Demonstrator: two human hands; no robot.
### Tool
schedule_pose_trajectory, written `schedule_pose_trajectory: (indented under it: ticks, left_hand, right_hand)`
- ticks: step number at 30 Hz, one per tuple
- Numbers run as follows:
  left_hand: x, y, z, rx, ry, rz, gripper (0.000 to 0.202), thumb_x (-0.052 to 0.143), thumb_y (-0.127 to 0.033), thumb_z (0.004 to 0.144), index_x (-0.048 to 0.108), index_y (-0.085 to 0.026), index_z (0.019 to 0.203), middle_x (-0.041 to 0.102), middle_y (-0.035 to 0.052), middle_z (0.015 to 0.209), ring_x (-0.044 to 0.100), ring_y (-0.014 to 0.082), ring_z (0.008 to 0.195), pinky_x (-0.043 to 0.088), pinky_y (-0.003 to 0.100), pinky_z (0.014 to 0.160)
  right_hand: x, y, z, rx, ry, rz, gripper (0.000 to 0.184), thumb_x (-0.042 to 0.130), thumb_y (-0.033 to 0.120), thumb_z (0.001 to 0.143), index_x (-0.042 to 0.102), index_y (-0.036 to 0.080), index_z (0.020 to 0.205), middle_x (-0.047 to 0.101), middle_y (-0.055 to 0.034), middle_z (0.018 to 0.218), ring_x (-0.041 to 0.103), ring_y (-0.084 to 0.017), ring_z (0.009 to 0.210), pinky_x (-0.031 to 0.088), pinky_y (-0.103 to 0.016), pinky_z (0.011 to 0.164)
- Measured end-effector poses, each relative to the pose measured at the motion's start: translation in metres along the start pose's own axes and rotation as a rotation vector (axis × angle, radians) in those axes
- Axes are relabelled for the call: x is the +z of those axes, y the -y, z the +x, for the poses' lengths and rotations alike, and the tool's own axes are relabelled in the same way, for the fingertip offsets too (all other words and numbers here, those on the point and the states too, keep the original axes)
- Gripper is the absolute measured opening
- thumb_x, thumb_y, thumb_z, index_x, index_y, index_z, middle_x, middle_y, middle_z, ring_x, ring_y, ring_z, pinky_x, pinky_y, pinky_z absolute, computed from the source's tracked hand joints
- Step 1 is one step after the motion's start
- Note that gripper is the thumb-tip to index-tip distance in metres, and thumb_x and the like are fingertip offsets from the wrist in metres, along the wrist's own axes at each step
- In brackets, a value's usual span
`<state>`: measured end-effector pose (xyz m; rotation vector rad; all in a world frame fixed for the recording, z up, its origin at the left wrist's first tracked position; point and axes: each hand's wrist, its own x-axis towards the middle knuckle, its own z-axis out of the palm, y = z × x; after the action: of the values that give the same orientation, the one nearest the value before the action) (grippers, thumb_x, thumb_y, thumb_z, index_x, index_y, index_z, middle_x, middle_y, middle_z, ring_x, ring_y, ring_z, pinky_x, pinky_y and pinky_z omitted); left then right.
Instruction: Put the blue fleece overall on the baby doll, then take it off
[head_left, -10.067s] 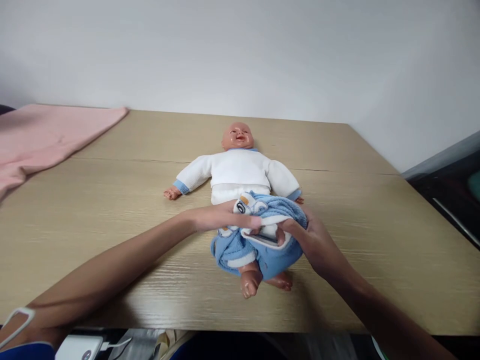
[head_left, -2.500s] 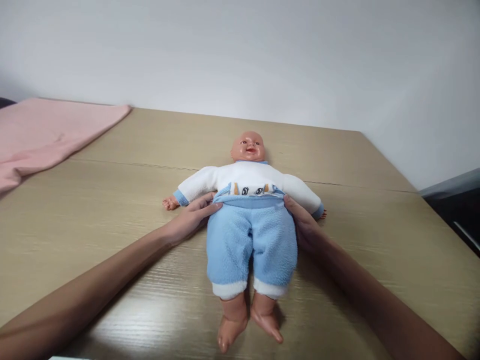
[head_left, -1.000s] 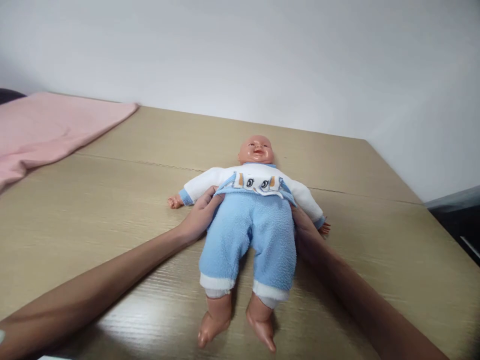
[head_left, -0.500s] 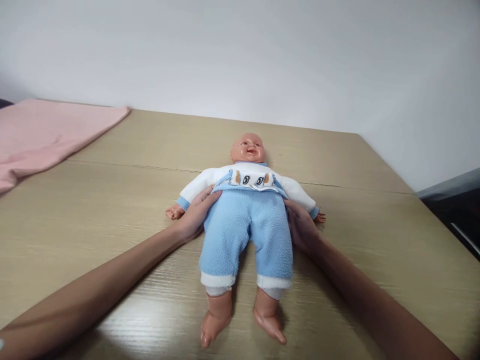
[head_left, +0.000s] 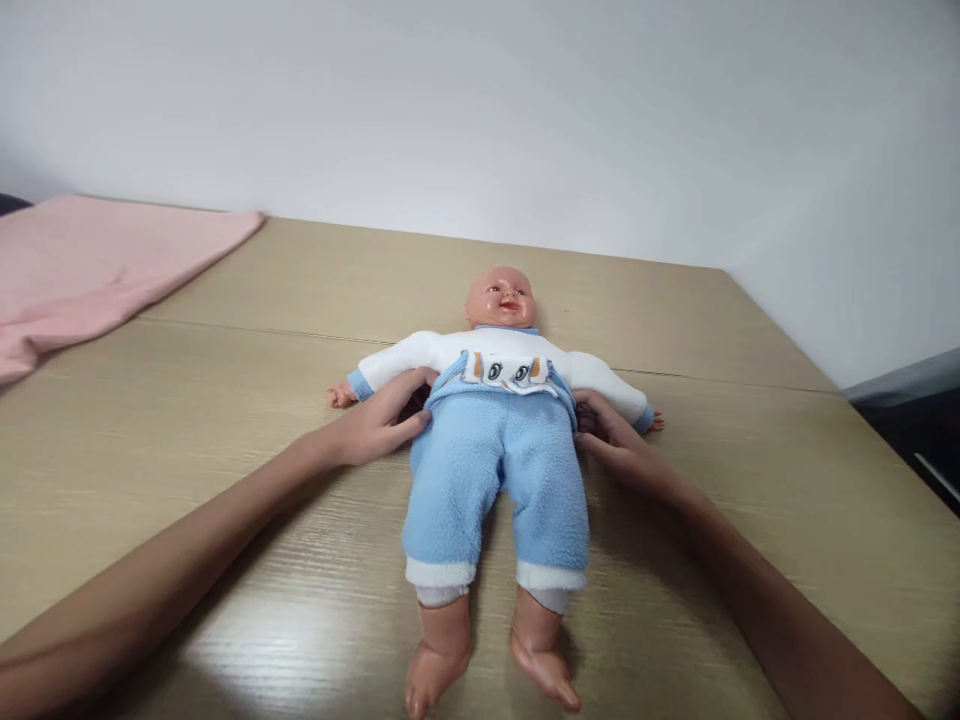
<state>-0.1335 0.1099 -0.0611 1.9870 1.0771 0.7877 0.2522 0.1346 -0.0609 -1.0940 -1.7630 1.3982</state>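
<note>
A baby doll lies on its back, head away from me and bare feet towards me, arms spread. It wears a white long-sleeved top with blue cuffs and light-blue fleece trousers with white hems. A bunched band with eyes and orange patches crosses its middle. My left hand grips the trousers at the left side of the waist, thumb in front, fingertips hidden behind the cloth. On the opposite side my right hand holds the waist likewise, its fingertips partly hidden.
The doll rests on a pale wooden table with a seam running across it. A pink cloth lies at the far left. Behind the table rises a white wall. Something dark stands beyond the right edge.
Both hands have shifted their hold at the waist, with the thumbs now further from the fingers. The doll's arms are spread slightly wider, and its feet appear a little lower in view.
</note>
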Motion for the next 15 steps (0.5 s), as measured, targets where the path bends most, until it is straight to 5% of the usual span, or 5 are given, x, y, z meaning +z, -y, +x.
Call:
schedule_pose_trajectory:
  ticks: [4,8,15]
  left_hand:
    - [-0.013,0.008,-0.001,0.062,0.124,-0.023,0.033,0.07,-0.034,0.099,0.063,-0.022,0.129,0.068,0.0096,0.127,0.062,0.0309,0.122,0.049,0.04,0.112]
    - [-0.015,0.01,-0.003,0.038,0.166,-0.068,0.048,0.083,-0.037,0.093,0.064,-0.024,0.136,0.069,0.0117,0.14,0.061,0.0356,0.138,0.046,0.047,0.123]
    - [0.006,0.008,-0.006,-0.058,0.129,-0.423,0.039,0.086,-0.042,0.092,0.078,-0.025,0.126,0.077,0.0127,0.131,0.067,0.0366,0.136,0.05,0.053,0.121]
  right_hand:
    - [-0.001,-0.001,-0.001,-0.033,0.022,-0.116,0.025,0.084,0.038,0.089,0.076,0.027,0.11,0.077,-0.0056,0.113,0.069,-0.033,0.108,0.055,-0.045,0.102]
    - [0.012,-0.001,-0.001,0.013,-0.061,0.028,0.032,0.086,0.049,0.088,0.076,0.027,0.11,0.08,-0.0063,0.118,0.069,-0.034,0.117,0.054,-0.047,0.109]
    - [0.045,-0.003,-0.006,0.248,-0.211,0.413,0.045,0.076,0.07,0.089,0.071,0.027,0.081,0.073,-0.0043,0.068,0.07,-0.029,0.068,0.062,-0.046,0.07]
